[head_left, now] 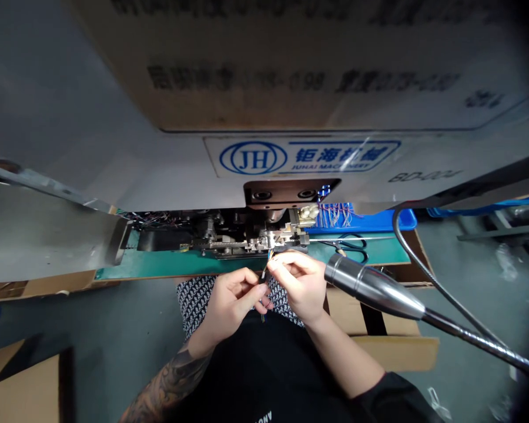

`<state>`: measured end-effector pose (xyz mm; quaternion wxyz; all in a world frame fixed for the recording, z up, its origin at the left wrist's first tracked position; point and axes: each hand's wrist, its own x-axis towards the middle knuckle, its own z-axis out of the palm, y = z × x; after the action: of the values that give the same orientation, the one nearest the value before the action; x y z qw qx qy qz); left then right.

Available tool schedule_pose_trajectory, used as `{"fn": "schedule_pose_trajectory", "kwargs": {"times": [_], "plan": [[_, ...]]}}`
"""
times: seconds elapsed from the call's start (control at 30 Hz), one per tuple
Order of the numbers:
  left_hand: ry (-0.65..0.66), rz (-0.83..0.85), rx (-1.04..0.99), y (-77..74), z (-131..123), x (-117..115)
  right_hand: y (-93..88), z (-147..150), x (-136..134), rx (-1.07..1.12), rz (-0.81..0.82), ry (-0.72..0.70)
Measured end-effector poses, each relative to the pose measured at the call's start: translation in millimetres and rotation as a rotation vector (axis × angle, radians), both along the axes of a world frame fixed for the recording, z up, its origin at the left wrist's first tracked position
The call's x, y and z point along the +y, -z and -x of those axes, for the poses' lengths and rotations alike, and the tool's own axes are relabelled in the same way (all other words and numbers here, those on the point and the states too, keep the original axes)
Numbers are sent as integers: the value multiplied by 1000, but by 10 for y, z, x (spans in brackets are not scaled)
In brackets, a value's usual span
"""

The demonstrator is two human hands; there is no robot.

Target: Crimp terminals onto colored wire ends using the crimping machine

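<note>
Between thumb and fingers my left hand pinches a thin wire bundle with a dark sleeve. Fine coloured wire ends hang below that hand. My right hand is closed on the thin coloured wires at the upper end of the same bundle. Both hands are close together, just in front of the metal crimping head of the machine. From this view I cannot tell whether the wire tips touch the metal parts.
The machine's grey housing looms above the hands. A silver gooseneck lamp reaches in from the right. Black-handled scissors lie on the green bench, near a blue tray holding wires. Cardboard boxes stand below.
</note>
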<state>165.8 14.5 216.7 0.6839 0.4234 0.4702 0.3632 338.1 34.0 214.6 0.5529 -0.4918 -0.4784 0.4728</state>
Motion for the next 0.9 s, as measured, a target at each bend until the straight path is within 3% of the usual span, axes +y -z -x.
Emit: {"fn": "schedule_pose_trajectory", "kwargs": {"times": [0.2,0.47,0.63,0.77,0.9], "plan": [[7,14,-30,-21,-15,-22,49,-72,8,62,45,-11],[28,80,-82,0,-19,-26,-92,-164,48,-31,112,-58],[112,105,-99,-22,45,21,-57,-136,55,28,56,-10],[151,64,-112,-31,123,72,-36,-128,63,53,70,-55],[0,48,-242,-39,170,66,-27,-218,23,14,58,-129]]}}
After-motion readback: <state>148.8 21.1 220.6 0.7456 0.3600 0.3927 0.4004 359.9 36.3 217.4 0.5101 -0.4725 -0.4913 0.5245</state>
